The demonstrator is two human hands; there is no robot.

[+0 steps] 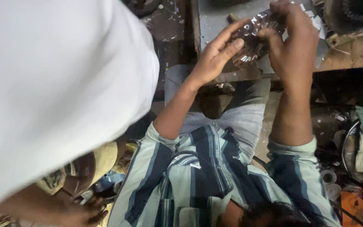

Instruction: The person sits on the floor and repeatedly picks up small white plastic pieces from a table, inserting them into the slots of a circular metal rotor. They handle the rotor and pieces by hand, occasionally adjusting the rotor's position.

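White cloth (pixel 55 80) blocked the near left, striped shirt (pixel 206 176) sat below, left hand (pixel 215 54) and right hand (pixel 290 42) closed together around a dark round metal part (pixel 253 40), counter (pixel 215 19) lay under both hands.

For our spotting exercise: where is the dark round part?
The dark round part is top centre, head view, between the left hand and right hand, over the grey bench.

Left arm bent, white sleeve (pixel 55 84) above the brown disc (pixel 82 171). Left hand (pixel 82 214) just below the disc, fingers curled; grip unclear in shadow.
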